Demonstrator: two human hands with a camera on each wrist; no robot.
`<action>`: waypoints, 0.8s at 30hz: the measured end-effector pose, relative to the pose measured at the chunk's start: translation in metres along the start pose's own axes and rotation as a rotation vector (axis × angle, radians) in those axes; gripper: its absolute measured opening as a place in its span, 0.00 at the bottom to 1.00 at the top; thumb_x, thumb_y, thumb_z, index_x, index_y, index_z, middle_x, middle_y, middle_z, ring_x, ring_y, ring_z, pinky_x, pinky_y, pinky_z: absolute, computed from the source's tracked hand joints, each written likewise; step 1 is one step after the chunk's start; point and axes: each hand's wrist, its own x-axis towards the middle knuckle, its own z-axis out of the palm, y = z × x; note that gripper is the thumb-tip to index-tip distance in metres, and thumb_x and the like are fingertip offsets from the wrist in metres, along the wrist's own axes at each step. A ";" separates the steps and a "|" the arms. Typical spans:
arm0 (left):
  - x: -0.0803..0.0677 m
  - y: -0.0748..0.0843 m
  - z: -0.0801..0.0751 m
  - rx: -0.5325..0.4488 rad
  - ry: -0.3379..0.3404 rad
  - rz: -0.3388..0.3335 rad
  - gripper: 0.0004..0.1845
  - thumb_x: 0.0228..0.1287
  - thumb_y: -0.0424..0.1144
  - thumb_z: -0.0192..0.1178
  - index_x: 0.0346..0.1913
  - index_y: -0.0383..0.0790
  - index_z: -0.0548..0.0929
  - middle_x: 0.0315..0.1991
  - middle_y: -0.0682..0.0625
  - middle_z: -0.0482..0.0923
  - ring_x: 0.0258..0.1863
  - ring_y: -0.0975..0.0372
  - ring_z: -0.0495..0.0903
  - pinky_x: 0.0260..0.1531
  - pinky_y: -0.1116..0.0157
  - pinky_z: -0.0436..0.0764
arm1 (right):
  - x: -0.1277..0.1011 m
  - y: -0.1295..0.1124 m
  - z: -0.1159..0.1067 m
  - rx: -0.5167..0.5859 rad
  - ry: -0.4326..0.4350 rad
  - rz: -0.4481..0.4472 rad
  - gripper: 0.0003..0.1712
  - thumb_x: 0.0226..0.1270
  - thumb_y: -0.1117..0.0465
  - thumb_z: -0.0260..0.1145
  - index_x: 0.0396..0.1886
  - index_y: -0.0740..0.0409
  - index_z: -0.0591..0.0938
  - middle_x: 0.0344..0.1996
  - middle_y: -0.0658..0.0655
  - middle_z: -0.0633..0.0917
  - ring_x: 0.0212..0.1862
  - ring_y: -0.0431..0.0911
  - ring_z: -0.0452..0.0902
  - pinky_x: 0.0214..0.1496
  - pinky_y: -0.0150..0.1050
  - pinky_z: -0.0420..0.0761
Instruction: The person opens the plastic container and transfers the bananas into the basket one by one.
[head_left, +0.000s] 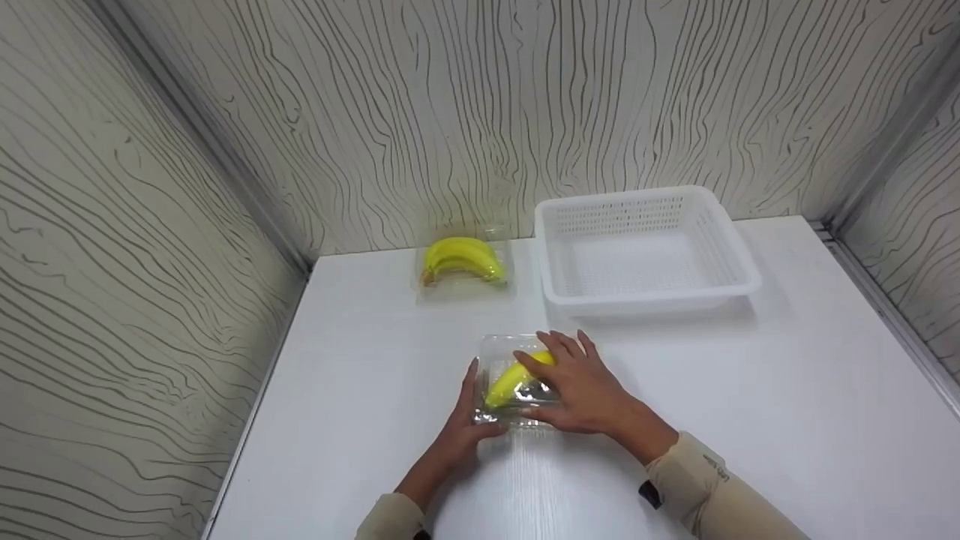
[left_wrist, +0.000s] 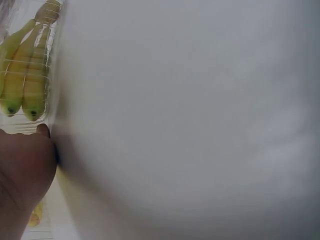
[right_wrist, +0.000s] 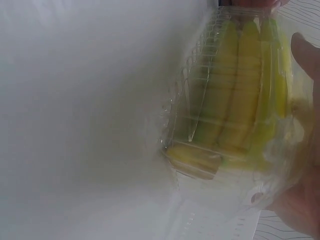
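White table (head_left: 750,390), walled on three sides. White perforated basket (head_left: 645,251) at the back right, nothing in it. Second clear box of bananas (head_left: 463,262) just left of the basket, untouched. Near-centre: clear clamshell box (head_left: 514,382) with bananas (head_left: 514,379) inside, flat on the table. Right hand (head_left: 577,390) spread flat on its lid, fingers straight. Left hand (head_left: 469,420) against its left edge, fingers extended, thumb on the near corner.
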 end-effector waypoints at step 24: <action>0.000 0.002 0.002 -0.025 -0.010 0.008 0.66 0.58 0.55 0.70 0.88 0.59 0.33 0.90 0.40 0.32 0.89 0.37 0.35 0.80 0.24 0.38 | 0.000 0.001 -0.002 0.004 0.017 -0.008 0.49 0.64 0.19 0.61 0.79 0.37 0.74 0.77 0.66 0.73 0.79 0.65 0.68 0.81 0.76 0.60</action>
